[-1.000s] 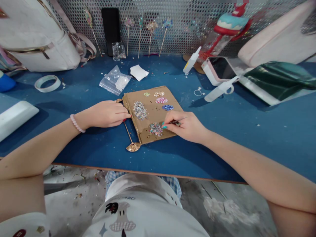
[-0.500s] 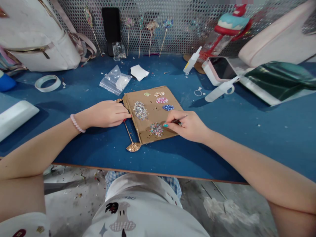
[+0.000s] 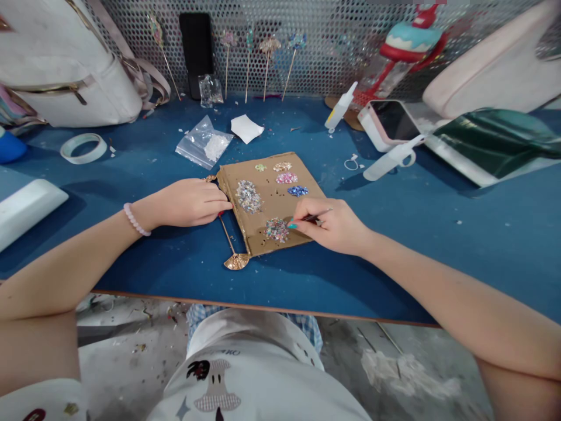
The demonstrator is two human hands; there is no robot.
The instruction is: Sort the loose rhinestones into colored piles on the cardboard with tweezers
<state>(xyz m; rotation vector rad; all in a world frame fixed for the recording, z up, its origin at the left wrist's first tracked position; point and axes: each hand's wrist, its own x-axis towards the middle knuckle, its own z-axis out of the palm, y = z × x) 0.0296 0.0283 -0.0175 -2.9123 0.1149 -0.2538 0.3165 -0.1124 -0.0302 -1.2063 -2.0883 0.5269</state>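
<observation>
A thin stick (image 3: pixel 316 216) is pinched in the right hand (image 3: pixel 335 225), its tip at the bead pile (image 3: pixel 277 229) near the cardboard's (image 3: pixel 272 202) front edge. The left hand (image 3: pixel 188 203), fingers curled, presses a gold hairpin (image 3: pixel 231 245) beside the cardboard's left edge. Bare blue table (image 3: pixel 438 234) lies open to the right.

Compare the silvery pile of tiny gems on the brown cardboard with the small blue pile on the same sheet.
The silvery pile of tiny gems is clearly larger than the small blue pile. The silvery pile sits toward the left edge of the brown cardboard sheet, near the left hand; the blue pile lies to its right, just above the right hand holding a thin tool. Both are loose heaps resting untouched on the sheet.
</observation>
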